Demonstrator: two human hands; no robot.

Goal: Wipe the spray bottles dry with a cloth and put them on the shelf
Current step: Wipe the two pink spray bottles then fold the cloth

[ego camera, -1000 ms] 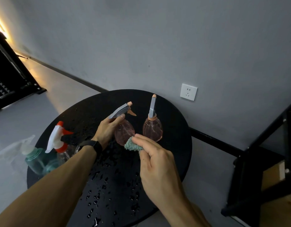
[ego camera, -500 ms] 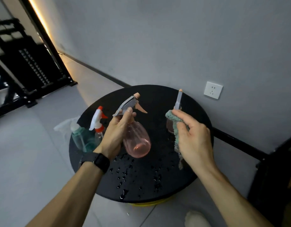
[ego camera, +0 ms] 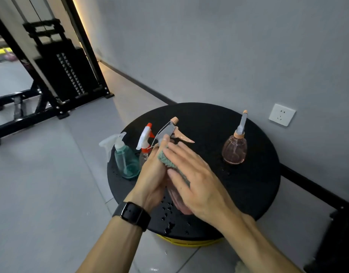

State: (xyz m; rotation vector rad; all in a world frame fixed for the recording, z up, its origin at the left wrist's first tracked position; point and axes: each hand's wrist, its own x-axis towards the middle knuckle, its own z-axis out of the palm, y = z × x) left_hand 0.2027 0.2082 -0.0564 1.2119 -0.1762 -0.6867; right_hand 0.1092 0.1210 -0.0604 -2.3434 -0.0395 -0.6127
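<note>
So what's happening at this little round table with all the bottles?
A person is drying spray bottles. The left hand holds a pink spray bottle by its neck above the wet black table, while the right hand presses a green cloth against it. Another pink bottle, a teal bottle and a red-and-white sprayer stand waiting on the table.

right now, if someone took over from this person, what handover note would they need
Left hand: grips the pink spray bottle near its neck, held above the round black table.
Right hand: presses the green cloth flat against that bottle.
On the table: a second pink bottle at the right, a teal bottle and a red-and-white-triggered bottle at the left.
Done: nothing visibly shelved.
Left: finish wiping this one, wipe the other three, shelve all. Water drops sit on the table.
</note>
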